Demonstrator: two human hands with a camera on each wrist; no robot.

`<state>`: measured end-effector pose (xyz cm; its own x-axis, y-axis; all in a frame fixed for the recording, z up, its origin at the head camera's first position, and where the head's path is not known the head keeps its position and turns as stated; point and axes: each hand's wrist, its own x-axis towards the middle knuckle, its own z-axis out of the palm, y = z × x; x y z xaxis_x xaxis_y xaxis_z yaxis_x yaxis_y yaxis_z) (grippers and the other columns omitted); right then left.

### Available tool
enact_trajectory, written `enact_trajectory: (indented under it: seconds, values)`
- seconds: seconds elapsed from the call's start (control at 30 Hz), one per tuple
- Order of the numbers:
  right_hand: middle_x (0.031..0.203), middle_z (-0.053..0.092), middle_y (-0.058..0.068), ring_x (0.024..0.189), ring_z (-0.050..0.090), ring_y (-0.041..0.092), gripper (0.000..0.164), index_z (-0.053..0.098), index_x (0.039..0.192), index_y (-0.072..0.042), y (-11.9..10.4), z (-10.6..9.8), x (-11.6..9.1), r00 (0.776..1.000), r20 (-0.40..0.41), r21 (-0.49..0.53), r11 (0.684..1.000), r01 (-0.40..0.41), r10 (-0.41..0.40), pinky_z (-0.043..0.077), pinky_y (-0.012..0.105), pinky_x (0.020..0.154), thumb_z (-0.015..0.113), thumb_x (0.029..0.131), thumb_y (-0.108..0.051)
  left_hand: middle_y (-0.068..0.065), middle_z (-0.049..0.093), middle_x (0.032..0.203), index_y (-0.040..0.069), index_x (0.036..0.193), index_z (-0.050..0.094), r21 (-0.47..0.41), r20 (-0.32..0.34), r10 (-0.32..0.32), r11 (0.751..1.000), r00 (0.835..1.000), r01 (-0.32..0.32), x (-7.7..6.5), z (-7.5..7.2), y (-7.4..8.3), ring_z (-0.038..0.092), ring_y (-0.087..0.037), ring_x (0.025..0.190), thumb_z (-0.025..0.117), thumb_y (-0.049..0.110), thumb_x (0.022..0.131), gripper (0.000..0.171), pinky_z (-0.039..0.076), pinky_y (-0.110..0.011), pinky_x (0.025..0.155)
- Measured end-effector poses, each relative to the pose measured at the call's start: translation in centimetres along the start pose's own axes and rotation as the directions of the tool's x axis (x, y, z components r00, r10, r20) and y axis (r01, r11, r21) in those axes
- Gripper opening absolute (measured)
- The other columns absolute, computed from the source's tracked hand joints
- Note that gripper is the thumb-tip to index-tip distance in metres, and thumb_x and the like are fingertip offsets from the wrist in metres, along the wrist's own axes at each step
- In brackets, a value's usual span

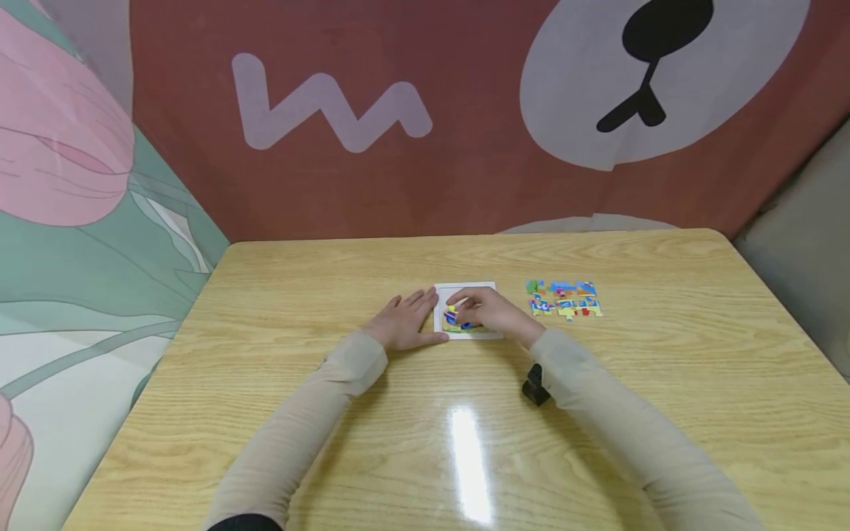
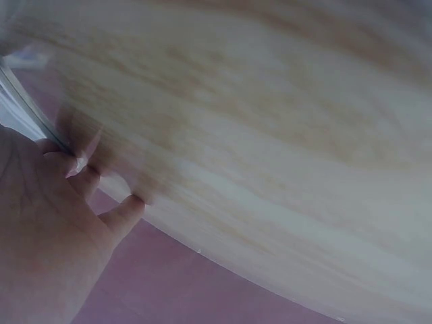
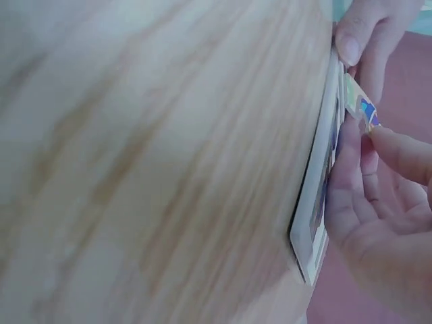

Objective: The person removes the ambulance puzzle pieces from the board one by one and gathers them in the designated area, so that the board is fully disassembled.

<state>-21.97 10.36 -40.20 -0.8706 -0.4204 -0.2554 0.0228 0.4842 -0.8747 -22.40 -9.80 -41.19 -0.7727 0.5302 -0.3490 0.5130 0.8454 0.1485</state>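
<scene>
A white-framed puzzle tray [image 1: 466, 285] lies flat on the wooden table in the head view, with a few colourful pieces visible inside it. My left hand [image 1: 406, 321] rests at the tray's left edge with fingers spread, its thumb along the near left corner. Over the tray, my right hand [image 1: 488, 310] pinches a puzzle piece [image 3: 363, 106] between thumb and fingers; the right wrist view shows this piece tilted up above the tray. Part of the tray's inside is hidden under the right hand. In the left wrist view the left hand [image 2: 54, 223] touches the tabletop.
Several loose puzzle pieces [image 1: 564, 299] lie in rows on the table [image 1: 265, 383], right of the tray. A black wrist device [image 1: 535, 385] hangs below the right sleeve. A wall with a printed cover [image 1: 398, 184] stands behind the table's far edge.
</scene>
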Motion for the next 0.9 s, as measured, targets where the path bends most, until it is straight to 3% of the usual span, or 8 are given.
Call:
enact_trajectory:
  seconds: [0.1, 0.23, 0.4, 0.63, 0.9]
  values:
    - [0.104, 0.064, 0.018, 0.089, 0.067, 0.015, 0.034, 0.055, 0.128, 0.002, 0.1, -0.4, -0.2, 1.0, 0.009, 0.036, 0.999, -0.024, 0.024, 0.058, 0.033, 0.083, 0.054, 0.095, -0.003, 0.0, 0.005, 0.163, 0.013, 0.155, 0.011, -0.008, -0.005, 0.001, 1.0, 1.0, -0.001, -0.1, 0.0, 0.1, 0.01, -0.02, 0.151, 0.039, 0.066, 0.092, 0.086, 0.015, -0.051, 0.122]
    - [0.102, 0.064, 0.015, 0.084, 0.066, 0.01, 0.035, 0.054, 0.13, 0.002, 0.3, -1.1, -0.7, 0.999, 0.01, 0.057, 0.998, -0.032, 0.031, 0.058, 0.029, 0.08, 0.053, 0.096, -0.004, 0.001, 0.005, 0.163, 0.014, 0.155, 0.011, -0.014, -0.005, -0.005, 1.0, 1.0, 0.005, 0.0, 0.0, 0.1, 0.01, -0.019, 0.151, 0.039, 0.066, 0.092, 0.087, 0.014, -0.051, 0.122]
    - [0.101, 0.065, 0.013, 0.083, 0.065, 0.008, 0.035, 0.055, 0.129, 0.003, 0.5, -2.1, -1.7, 0.999, -0.015, 0.022, 0.999, -0.046, 0.046, 0.056, 0.026, 0.078, 0.055, 0.095, -0.009, 0.001, 0.004, 0.163, 0.014, 0.155, 0.01, -0.01, -0.007, -0.007, 1.0, 1.0, 0.007, 0.0, 0.1, 0.0, 0.009, -0.019, 0.151, 0.038, 0.067, 0.092, 0.087, 0.014, -0.051, 0.122]
    - [0.113, 0.066, 0.02, 0.09, 0.067, 0.009, 0.037, 0.055, 0.127, 0.008, 1.2, -3.8, -3.3, 0.996, -0.012, 0.021, 0.996, -0.091, 0.091, 0.057, 0.031, 0.088, 0.055, 0.096, -0.012, 0.002, 0.003, 0.163, 0.015, 0.155, 0.008, -0.015, 0.005, -0.011, 1.0, 1.0, 0.011, -0.1, 0.0, 0.1, 0.007, -0.019, 0.151, 0.038, 0.066, 0.092, 0.086, 0.012, -0.05, 0.123]
    - [0.109, 0.065, 0.014, 0.087, 0.063, 0.005, 0.035, 0.054, 0.123, 0.01, 2.3, -5.8, -5.1, 0.996, -0.021, 0.012, 0.996, -0.092, 0.092, 0.057, 0.03, 0.087, 0.056, 0.096, -0.011, 0.003, -0.001, 0.163, 0.016, 0.155, 0.005, -0.007, 0.021, -0.018, 1.0, 1.0, 0.018, 0.0, -0.1, 0.1, 0.006, -0.017, 0.151, 0.036, 0.068, 0.092, 0.087, 0.011, -0.049, 0.123]
